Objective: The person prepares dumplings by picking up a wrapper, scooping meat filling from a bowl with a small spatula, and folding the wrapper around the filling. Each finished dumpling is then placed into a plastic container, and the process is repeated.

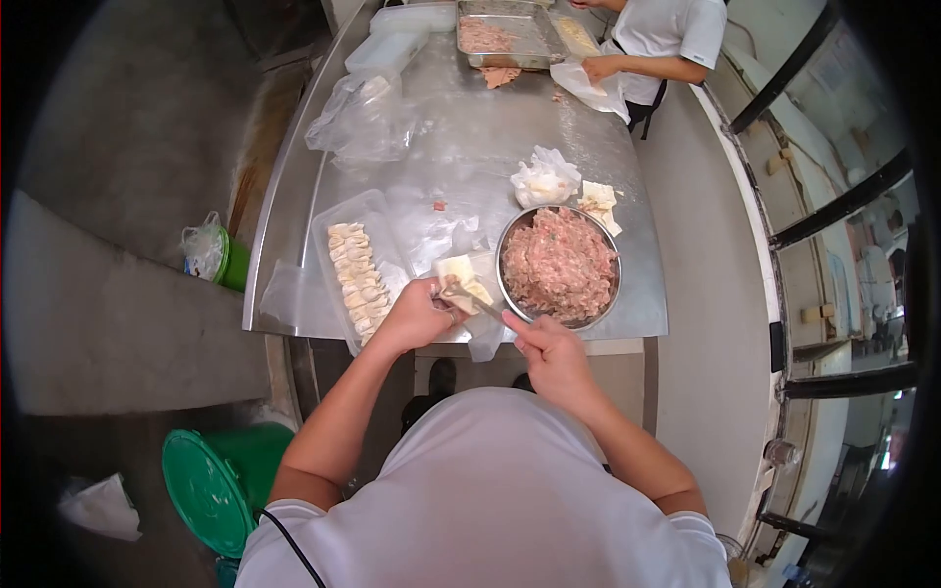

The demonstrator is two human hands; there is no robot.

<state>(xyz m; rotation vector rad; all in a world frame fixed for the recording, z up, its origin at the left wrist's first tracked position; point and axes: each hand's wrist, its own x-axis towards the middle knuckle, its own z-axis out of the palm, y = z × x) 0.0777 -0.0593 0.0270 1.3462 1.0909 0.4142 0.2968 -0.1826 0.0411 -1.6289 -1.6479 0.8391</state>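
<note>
My left hand (421, 316) is closed on pale, square dough wrappers (461, 272) near the table's front edge. In my right hand (554, 355) is the handle of a thin, flat spatula (483, 306); its far end lies against the wrappers. Just right of them stands a round metal bowl (504, 291) heaped with pinkish minced meat (559, 259). To the left, a clear plastic tray (389, 243) holds a row of folded dumplings (355, 269). My left fingers are partly hidden by the wrappers.
Behind the bowl lie a crumpled white bag (545, 178) and more wrappers (599, 204). A plastic bag (365, 118) and plastic boxes (387, 47) sit at the back left. Another person (667, 49) works by a metal tray (529, 59) of meat. A green bucket (211, 490) stands below left.
</note>
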